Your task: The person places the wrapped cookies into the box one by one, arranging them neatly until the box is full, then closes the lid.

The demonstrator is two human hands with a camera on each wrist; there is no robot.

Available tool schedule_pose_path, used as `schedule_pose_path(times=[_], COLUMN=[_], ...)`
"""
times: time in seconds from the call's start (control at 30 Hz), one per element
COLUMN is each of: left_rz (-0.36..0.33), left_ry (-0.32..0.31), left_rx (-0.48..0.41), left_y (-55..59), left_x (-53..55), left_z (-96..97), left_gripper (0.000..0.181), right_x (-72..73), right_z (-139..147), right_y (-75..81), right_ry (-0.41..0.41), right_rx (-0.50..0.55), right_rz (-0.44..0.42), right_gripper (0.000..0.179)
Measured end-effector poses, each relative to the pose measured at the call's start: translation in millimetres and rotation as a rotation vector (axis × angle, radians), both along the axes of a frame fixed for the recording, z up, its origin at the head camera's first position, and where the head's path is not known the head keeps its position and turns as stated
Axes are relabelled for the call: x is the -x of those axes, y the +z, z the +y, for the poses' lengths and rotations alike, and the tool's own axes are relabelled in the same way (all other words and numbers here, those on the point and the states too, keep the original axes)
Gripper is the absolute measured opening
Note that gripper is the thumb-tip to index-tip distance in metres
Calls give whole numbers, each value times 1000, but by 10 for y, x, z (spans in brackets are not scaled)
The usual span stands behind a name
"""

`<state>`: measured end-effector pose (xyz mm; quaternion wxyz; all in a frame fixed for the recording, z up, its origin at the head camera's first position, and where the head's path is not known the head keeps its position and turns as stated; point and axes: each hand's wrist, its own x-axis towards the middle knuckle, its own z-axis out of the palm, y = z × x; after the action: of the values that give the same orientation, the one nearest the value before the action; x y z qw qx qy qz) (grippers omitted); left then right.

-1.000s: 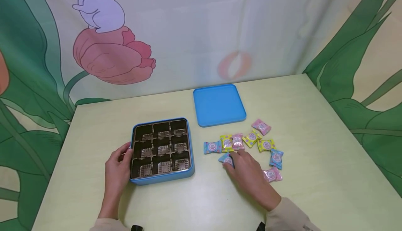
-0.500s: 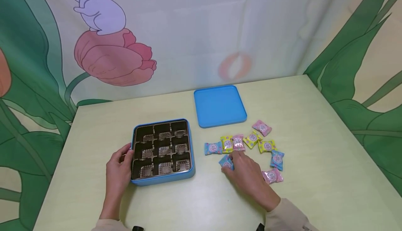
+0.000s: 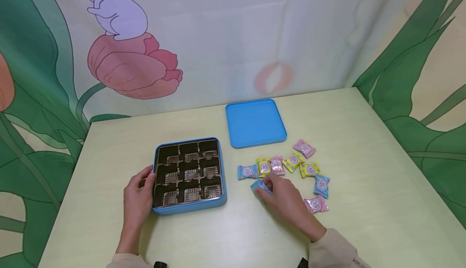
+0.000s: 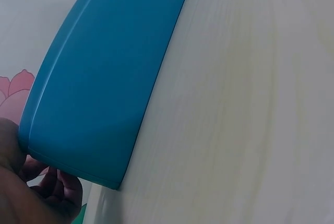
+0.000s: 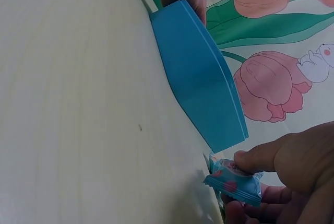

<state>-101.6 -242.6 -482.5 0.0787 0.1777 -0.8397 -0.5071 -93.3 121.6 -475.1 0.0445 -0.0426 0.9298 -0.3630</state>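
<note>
A square blue tin (image 3: 189,206) with a dark nine-part insert (image 3: 188,175) sits left of centre on the table. My left hand (image 3: 137,197) holds the tin by its left side; the left wrist view shows its curled fingers (image 4: 65,190) at the tin's wall. My right hand (image 3: 285,197) pinches a blue wrapped candy (image 5: 235,179) between thumb and fingers, low over the table. Just beyond this hand lie a blue candy (image 3: 247,172), a yellow candy (image 3: 263,167) and a pink candy (image 3: 277,165).
The tin's blue lid (image 3: 256,123) lies flat behind the candies. Further right are more yellow, blue and pink candies, among them a pink candy (image 3: 316,204) near my right wrist. A printed curtain (image 3: 225,41) hangs along the table's back edge.
The pinched blue candy has shifted and turned slightly in my right fingers, now showing less of its label. My left hand and the tin have stayed in place.
</note>
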Motion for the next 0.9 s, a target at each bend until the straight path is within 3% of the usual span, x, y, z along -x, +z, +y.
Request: schedule_pose_path(times=[0.37, 0.9], left_rz=[-5, 14], left_ry=[0, -19], left_rx=[8, 50], left_y=[-2, -9], left_x=[-2, 3], left_z=[-3, -2], left_gripper=[45, 45], right_x=[25, 216], right_z=[2, -130], right_y=[55, 289], right_ry=[31, 59], right_rx=[134, 302], right_rz=[-18, -47], right_gripper=[23, 22])
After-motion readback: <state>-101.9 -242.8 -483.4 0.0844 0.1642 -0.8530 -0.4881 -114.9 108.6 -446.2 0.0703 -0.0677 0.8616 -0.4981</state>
